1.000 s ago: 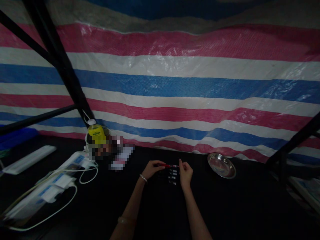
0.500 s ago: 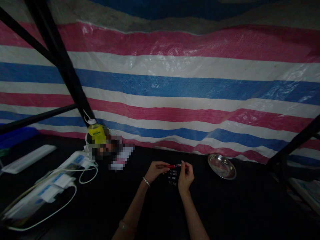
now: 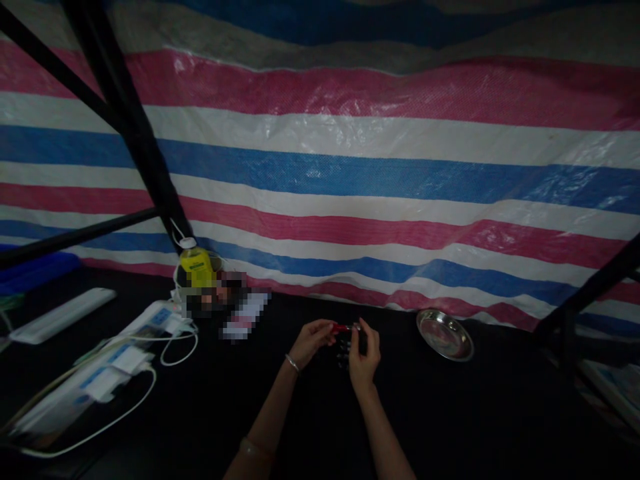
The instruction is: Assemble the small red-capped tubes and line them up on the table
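Note:
Between both hands is a slim red pen-like stick [image 3: 342,328]; its exact kind is too small to make out. My left hand [image 3: 313,341], with a bracelet on its wrist, pinches the left end. At the right end, the thumb and fingers of my right hand [image 3: 365,348] close on the stick, partly hiding it. Several small dark pieces with pale glints [image 3: 344,353] lie on the black table just below the stick, partly covered by my right hand.
A round metal dish [image 3: 445,335] sits to the right. On the left are a white power strip [image 3: 145,327] with plugs and loose cables, a yellow bottle [image 3: 199,265] and a blurred-out card [image 3: 247,315]. A striped tarp [image 3: 350,173] hangs behind, and black frame bars [image 3: 150,160] slant at the side.
My right hand has moved left along the red stick, closer to my left hand. Less of the stick shows now. The view has shifted slightly.

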The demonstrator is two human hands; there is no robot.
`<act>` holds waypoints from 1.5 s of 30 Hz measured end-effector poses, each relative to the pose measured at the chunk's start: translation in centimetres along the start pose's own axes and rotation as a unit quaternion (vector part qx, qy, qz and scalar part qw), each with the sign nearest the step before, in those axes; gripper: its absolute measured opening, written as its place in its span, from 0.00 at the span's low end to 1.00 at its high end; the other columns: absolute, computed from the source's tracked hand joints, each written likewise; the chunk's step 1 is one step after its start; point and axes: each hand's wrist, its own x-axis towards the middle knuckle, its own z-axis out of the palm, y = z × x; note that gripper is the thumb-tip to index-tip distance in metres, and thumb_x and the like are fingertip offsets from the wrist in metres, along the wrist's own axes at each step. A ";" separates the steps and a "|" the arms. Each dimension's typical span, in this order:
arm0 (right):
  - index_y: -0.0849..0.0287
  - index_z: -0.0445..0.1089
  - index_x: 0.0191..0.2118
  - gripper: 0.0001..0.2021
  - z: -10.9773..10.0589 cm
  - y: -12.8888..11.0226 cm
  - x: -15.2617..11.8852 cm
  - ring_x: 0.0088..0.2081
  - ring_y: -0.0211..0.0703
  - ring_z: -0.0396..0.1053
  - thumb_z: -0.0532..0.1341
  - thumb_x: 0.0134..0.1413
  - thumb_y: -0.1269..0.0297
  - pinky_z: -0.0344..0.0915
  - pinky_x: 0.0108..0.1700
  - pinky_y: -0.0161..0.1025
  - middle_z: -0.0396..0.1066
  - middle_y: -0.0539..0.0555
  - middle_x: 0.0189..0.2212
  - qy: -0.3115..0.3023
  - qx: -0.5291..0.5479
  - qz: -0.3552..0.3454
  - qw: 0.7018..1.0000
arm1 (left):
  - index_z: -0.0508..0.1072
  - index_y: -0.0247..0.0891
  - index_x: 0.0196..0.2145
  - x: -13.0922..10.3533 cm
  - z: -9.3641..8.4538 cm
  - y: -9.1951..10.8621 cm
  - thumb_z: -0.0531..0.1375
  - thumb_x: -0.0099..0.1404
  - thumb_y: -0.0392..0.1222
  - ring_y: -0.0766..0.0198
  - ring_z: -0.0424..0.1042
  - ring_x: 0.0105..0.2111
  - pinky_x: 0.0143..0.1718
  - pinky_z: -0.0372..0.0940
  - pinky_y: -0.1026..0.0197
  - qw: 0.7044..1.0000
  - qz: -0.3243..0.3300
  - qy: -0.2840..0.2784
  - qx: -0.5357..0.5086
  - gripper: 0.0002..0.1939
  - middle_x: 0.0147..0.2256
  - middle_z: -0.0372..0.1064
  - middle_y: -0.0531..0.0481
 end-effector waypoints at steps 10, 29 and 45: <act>0.62 0.65 0.39 0.11 0.2 -0.1 0.0 0.39 0.43 0.71 0.61 0.50 0.62 0.67 0.43 0.45 0.71 0.58 0.36 0.010 0.101 0.082 0.991 | 0.69 0.36 0.32 0.3 -0.5 0.1 0.63 0.52 0.50 0.63 0.73 0.32 0.33 0.65 0.63 0.999 0.014 0.024 0.033 0.16 0.31 0.73 0.50; 0.56 0.76 0.29 0.08 -1.0 6.0 1.2 0.46 0.49 0.67 0.64 0.43 0.58 0.60 0.49 0.50 0.75 0.56 0.34 -0.194 -0.020 0.146 0.970 | 0.77 0.46 0.32 1.7 -3.5 -1.4 0.59 0.57 0.47 0.58 0.64 0.41 0.43 0.57 0.55 0.791 0.155 0.146 0.574 0.09 0.38 0.68 0.50; 0.55 0.67 0.47 0.15 0.7 -8.0 -3.9 0.53 0.46 0.62 0.55 0.53 0.63 0.58 0.53 0.49 0.70 0.56 0.46 -0.256 0.053 -0.115 0.958 | 0.75 0.41 0.33 1.9 -3.6 -1.5 0.59 0.54 0.40 0.61 0.68 0.38 0.43 0.60 0.58 0.809 0.171 0.153 0.541 0.08 0.34 0.72 0.50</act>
